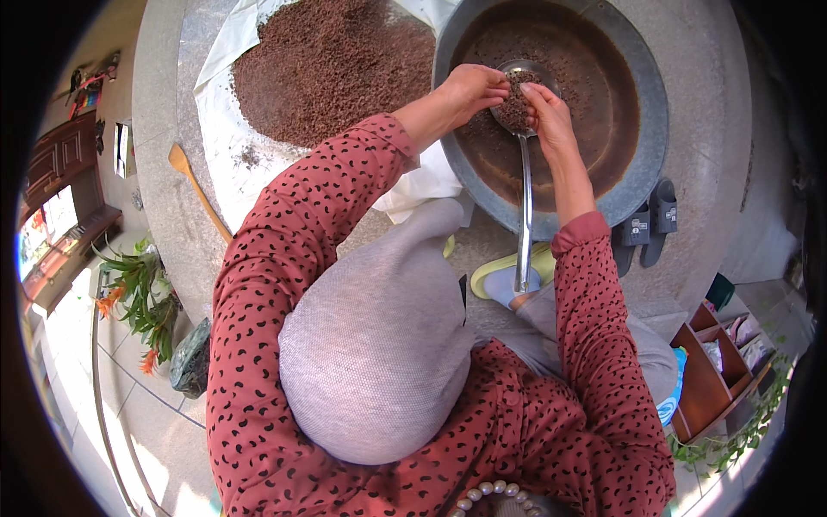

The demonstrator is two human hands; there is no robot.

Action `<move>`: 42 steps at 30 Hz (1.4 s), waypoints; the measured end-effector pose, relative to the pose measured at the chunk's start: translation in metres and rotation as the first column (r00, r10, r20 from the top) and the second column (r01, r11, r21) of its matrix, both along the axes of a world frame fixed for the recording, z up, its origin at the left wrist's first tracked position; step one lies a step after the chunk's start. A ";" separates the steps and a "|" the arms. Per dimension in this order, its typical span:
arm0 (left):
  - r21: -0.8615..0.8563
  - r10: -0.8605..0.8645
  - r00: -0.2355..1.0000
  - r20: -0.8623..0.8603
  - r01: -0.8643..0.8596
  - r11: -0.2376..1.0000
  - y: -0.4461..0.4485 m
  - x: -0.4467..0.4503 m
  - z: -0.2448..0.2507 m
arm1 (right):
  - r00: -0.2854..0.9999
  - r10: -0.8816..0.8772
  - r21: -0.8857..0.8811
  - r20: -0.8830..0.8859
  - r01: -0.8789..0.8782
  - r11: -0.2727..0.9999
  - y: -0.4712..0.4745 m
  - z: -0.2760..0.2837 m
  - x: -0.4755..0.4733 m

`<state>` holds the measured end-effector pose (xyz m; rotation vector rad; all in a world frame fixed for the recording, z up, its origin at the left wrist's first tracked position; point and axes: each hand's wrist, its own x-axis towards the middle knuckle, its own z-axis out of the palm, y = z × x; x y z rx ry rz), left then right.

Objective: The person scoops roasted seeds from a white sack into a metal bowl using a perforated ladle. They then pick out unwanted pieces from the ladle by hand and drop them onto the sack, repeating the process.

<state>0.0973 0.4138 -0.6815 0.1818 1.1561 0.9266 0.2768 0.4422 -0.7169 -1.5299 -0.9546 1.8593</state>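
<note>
A long-handled metal ladle lies over the near rim of a grey metal basin. Its bowl holds brown granules, and murky brown liquid with floating bits surrounds it. My left hand reaches in from the left, its bent fingers at the bowl's edge and its palm side hidden. On the other side, my right hand has thumb and forefinger pinched together over the granules. Whether a grain is between them is too small to tell. Neither hand is on the handle.
Left of the basin, reddish-brown granules are heaped on a white cloth. A wooden spoon lies beside it. Grey knit fabric bulges between my arms. Dark slippers and a compartmented wooden box are at right.
</note>
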 end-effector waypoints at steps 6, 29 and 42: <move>-0.016 0.067 0.960 0.272 -0.065 0.998 0.002 0.007 -0.004 | 0.994 0.103 0.194 0.032 -0.107 0.975 -0.015 0.046 -0.018; 0.218 0.685 0.727 0.052 -0.677 0.703 -0.147 -0.244 0.010 | 0.414 0.126 0.141 0.902 -0.556 0.819 -0.023 -0.005 0.052; 0.106 0.125 -0.006 -0.992 -0.564 0.819 -0.271 -0.320 -0.082 | 0.584 0.080 0.265 0.808 -0.482 0.835 0.008 -0.043 0.033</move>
